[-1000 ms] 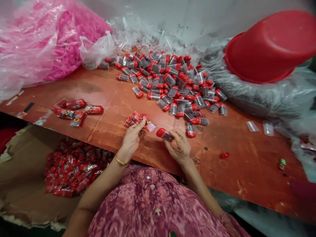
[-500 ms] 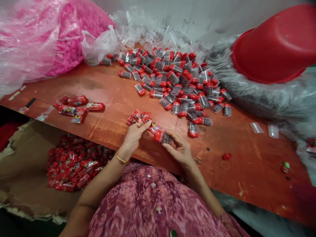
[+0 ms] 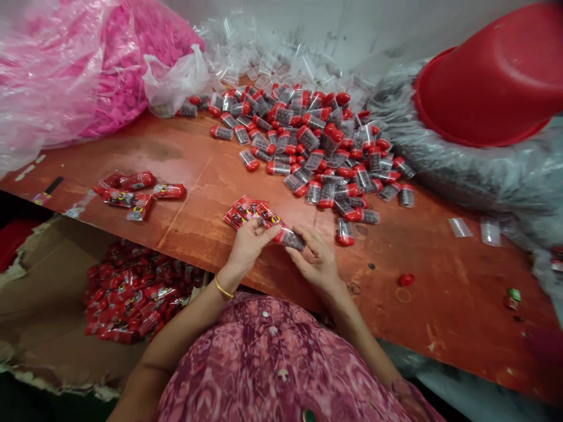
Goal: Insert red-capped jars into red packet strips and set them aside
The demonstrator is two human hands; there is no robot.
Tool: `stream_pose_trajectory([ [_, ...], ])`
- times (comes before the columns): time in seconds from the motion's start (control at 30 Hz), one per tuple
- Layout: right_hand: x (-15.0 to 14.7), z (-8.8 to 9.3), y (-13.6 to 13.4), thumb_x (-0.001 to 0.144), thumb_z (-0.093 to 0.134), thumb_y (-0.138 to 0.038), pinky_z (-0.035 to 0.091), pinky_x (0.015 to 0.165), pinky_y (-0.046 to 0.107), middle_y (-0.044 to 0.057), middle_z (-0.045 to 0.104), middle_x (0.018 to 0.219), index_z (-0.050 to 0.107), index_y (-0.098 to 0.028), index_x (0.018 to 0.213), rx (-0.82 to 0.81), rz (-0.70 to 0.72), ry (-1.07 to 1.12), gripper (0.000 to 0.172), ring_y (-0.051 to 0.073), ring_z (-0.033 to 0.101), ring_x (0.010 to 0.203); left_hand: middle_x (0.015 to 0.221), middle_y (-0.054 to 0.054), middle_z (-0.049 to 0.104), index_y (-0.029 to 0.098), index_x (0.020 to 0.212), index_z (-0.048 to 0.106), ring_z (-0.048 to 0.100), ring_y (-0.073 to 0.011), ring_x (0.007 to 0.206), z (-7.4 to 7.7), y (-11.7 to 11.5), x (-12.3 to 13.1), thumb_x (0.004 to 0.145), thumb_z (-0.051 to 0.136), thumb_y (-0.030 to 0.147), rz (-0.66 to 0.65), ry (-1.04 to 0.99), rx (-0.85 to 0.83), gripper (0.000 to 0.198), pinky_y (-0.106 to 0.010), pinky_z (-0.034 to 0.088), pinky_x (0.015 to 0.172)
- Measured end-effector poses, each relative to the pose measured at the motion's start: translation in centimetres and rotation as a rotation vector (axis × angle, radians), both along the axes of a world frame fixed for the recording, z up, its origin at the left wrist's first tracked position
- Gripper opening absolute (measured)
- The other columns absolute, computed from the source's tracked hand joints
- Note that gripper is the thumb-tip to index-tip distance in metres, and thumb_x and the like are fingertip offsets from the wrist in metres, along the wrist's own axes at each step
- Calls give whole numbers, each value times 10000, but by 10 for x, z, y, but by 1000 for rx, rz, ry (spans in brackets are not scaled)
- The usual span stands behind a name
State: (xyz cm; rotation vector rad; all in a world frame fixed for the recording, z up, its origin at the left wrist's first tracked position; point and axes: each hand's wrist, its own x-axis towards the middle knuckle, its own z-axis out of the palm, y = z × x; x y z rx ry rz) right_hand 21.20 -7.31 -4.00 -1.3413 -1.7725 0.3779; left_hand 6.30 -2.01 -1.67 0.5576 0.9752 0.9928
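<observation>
My left hand point(image 3: 251, 241) pinches a small red printed wrapper point(image 3: 273, 219) between thumb and fingers. In my right hand point(image 3: 317, 258) is a small clear container point(image 3: 291, 238) with dark contents, gripped at its far end from the cap. Its red-capped end meets the wrapper at my left fingertips; how far it is inside I cannot tell. Several flat red printed wrappers point(image 3: 240, 210) lie on the table just beyond my left hand. A large heap of similar red-capped containers point(image 3: 308, 140) spreads behind both hands.
Wrapped red packs point(image 3: 137, 180) lie at the left; many more point(image 3: 127, 293) fill a cardboard box point(image 3: 39, 310) below the table edge. A pink-filled plastic bag point(image 3: 118, 64) stands back left. A red bucket point(image 3: 488, 76) sits on a plastic bag point(image 3: 409, 135) back right.
The container's red-capped end has moved up against the wrapper, and my left hand has shifted slightly right towards it. The cap shows less than before.
</observation>
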Motion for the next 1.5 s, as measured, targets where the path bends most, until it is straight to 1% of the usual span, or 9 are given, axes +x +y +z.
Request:
stream_pose_trajectory([
  [0.33,-25,-8,0,855,535,-212,527,883,394,123,634,1093,479,-194,1278,138,-219,-85,427,222,605,1039,611,30,644,143,710,599,574,-62,563,-2,-16,14,446,849,328,198,-31,-20,408,-202,454,640],
  [0.53,-24,-1,2,837,563,-193,518,897,381,101,632,1110,481,-223,1285,174,-159,-60,456,215,598,1051,523,66,551,132,632,584,434,-23,445,-1,-8,7,512,808,433,108,-69,45,394,-169,355,476],
  [0.7,-39,2,9,841,540,-188,507,915,384,94,643,1105,508,-223,1248,112,-123,43,409,207,600,1046,589,30,618,127,614,613,543,-76,554,-7,1,10,498,823,398,168,11,77,362,-209,433,589],
  [0.83,-47,7,16,817,586,-243,502,911,382,95,638,1126,539,-211,1181,-12,-93,235,369,208,598,1045,637,-13,673,126,685,666,617,-130,632,-3,3,9,556,786,450,213,-60,93,369,-253,473,661],
  [0.93,-47,9,17,836,557,-317,548,708,303,56,668,952,564,-198,1057,-220,-57,520,251,154,646,785,757,-41,716,137,795,683,656,-168,761,2,3,3,550,803,420,192,-136,114,393,-277,485,739],
  [1.07,-48,14,16,813,565,-403,448,460,216,-36,584,637,559,-186,826,-449,-23,759,217,73,508,444,845,-44,729,163,829,674,665,-171,793,2,0,-3,542,815,402,102,-162,133,400,-270,489,737],
  [1.2,-55,16,16,721,645,-466,423,439,206,-49,566,600,551,-190,776,-482,-63,871,297,67,490,430,878,-72,728,157,868,670,670,-207,845,1,-4,-6,544,813,400,6,-124,103,430,-290,494,747],
  [1.4,-68,9,22,642,702,-470,381,401,207,-59,548,509,477,-206,628,-578,-17,943,347,80,475,383,810,-68,715,150,791,648,662,-220,886,1,-7,-5,532,782,521,104,-127,17,471,-297,506,761],
  [1.5,-77,7,32,635,707,-476,387,461,217,-57,494,489,420,-203,519,-487,-14,862,413,82,460,444,827,-64,708,153,789,646,653,-216,890,1,-9,-7,546,765,537,97,-121,56,470,-309,505,783],
])
